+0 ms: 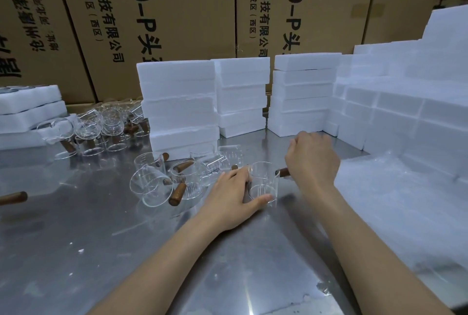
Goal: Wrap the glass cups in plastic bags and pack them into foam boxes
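A clear glass cup [263,183] with a brown wooden handle [283,172] stands upright on the steel table [101,251], centre. My left hand [233,200] wraps its left and front wall, thumb along the base. My right hand [312,160] grips the wooden handle on its right side. Several more glass cups [162,180] with wooden handles lie and stand just left of it. Stacks of white foam boxes [182,104] rise behind. No plastic bag is clearly visible around the held cup.
Another cluster of glass cups [106,124] sits at the back left beside low foam boxes [27,109]. A big wall of foam boxes [405,102] fills the right side. Cardboard cartons [157,11] stand behind. A loose wooden handle [14,198] lies at the left edge.
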